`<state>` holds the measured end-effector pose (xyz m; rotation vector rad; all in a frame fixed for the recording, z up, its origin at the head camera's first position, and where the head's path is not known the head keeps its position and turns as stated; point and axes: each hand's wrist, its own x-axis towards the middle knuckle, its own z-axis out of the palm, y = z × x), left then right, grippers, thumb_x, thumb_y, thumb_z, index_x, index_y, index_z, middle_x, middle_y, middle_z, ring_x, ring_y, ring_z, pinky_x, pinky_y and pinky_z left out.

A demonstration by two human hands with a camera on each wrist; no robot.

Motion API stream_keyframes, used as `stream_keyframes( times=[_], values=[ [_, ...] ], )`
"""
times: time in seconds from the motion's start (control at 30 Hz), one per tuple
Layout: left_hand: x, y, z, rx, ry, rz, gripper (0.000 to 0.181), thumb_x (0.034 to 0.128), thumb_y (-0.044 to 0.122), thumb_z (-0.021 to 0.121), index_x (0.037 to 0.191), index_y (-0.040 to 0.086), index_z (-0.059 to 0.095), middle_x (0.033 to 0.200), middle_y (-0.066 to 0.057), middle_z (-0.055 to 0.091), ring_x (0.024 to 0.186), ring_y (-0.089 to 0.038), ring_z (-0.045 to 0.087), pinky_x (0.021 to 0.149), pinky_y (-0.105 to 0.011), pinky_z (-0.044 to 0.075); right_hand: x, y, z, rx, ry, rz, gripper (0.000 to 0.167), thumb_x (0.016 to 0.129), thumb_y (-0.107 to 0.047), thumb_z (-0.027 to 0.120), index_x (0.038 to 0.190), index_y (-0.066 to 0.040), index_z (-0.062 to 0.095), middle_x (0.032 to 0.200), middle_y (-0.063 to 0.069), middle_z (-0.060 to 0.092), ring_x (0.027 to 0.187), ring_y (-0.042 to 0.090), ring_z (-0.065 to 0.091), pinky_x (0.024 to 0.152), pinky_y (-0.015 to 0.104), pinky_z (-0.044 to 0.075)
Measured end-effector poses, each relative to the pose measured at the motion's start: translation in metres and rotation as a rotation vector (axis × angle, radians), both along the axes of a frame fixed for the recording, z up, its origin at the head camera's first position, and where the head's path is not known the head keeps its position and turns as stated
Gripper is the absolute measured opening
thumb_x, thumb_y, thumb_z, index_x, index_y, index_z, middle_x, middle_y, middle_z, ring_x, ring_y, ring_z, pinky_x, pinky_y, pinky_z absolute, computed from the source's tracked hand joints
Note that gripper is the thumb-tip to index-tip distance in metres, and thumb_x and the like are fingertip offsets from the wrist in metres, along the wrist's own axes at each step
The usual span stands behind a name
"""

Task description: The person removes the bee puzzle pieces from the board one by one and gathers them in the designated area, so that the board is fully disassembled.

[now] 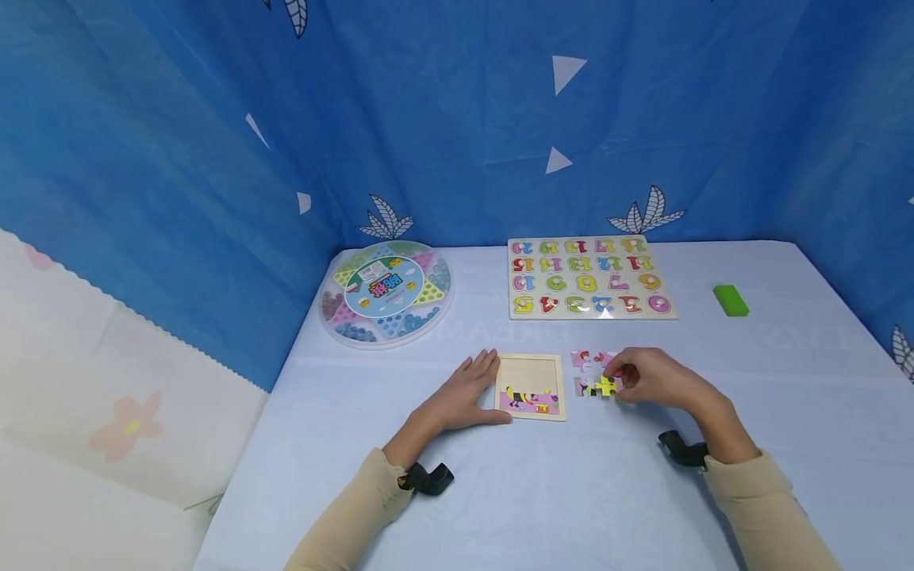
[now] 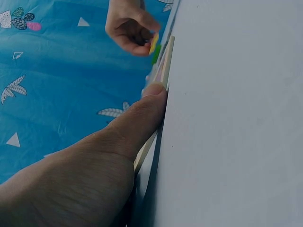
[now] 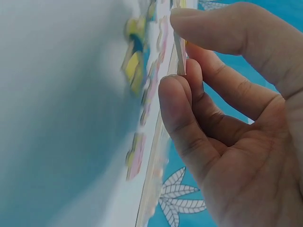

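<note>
A small wooden puzzle tray (image 1: pixel 528 371) lies on the table, its lower part filled with pink pieces showing a yellow and black figure. My left hand (image 1: pixel 462 396) rests along the tray's left side, fingers stretched; in the left wrist view the thumb (image 2: pixel 142 116) touches its edge. To the right, my right hand (image 1: pixel 653 377) pinches a yellow puzzle piece (image 1: pixel 606 386) between thumb and fingers. The right wrist view has this thin piece (image 3: pixel 180 54) edge-on at the fingertips. Several loose pink puzzle pieces (image 1: pixel 580 359) lie between the tray and the right hand.
Behind the tray stands a round game box (image 1: pixel 385 287) at the left, and a wooden number board (image 1: pixel 593 279) lies at the back middle. A green block (image 1: pixel 731 300) sits at the back right. Blue printed cloth (image 1: pixel 457 119) hangs behind the white-covered table (image 1: pixel 543 492).
</note>
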<state>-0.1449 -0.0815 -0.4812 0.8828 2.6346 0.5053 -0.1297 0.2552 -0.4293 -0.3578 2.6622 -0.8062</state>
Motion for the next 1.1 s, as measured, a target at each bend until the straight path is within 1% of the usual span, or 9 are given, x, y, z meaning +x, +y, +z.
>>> stream_keyframes(
  times=[0.3, 0.6, 0.93, 1.1],
  values=[
    [0.0, 0.0, 0.0, -0.012, 0.01, 0.001, 0.106, 0.0837, 0.065, 0.062, 0.157, 0.01, 0.01, 0.166, -0.003, 0.004, 0.154, -0.017, 0.0, 0.126, -0.04, 0.007, 0.003, 0.019, -0.004, 0.016, 0.012, -0.019, 0.028, 0.072, -0.006, 0.081, 0.098, -0.006, 0.071, 0.086, 0.002, 0.06, 0.079, 0.016, 0.052, 0.062, 0.02, 0.049],
    [0.001, 0.0, 0.001, -0.003, 0.009, -0.003, 0.105, 0.0838, 0.065, 0.062, 0.157, 0.009, 0.011, 0.166, -0.003, 0.005, 0.154, -0.016, 0.0, 0.126, -0.04, 0.007, 0.008, 0.036, -0.007, 0.028, 0.004, -0.045, 0.033, 0.072, -0.008, 0.082, 0.101, -0.001, 0.07, 0.088, 0.004, 0.062, 0.08, 0.017, 0.052, 0.063, 0.021, 0.049],
    [0.001, 0.0, 0.002, -0.006, -0.001, 0.001, 0.106, 0.0838, 0.065, 0.062, 0.157, 0.009, 0.01, 0.166, -0.004, 0.005, 0.154, -0.018, 0.001, 0.126, -0.041, 0.007, 0.005, 0.049, -0.013, 0.064, -0.01, -0.073, 0.033, 0.074, -0.007, 0.08, 0.105, 0.001, 0.069, 0.088, 0.004, 0.061, 0.082, 0.018, 0.052, 0.065, 0.025, 0.05],
    [0.001, 0.0, 0.001, -0.002, -0.003, 0.002, 0.106, 0.0836, 0.065, 0.062, 0.157, 0.009, 0.01, 0.166, -0.003, 0.004, 0.154, -0.017, 0.001, 0.126, -0.04, 0.007, 0.005, 0.051, -0.013, 0.062, -0.006, -0.063, 0.033, 0.074, -0.006, 0.08, 0.104, 0.002, 0.069, 0.088, 0.005, 0.061, 0.081, 0.019, 0.052, 0.064, 0.024, 0.048]
  ],
)
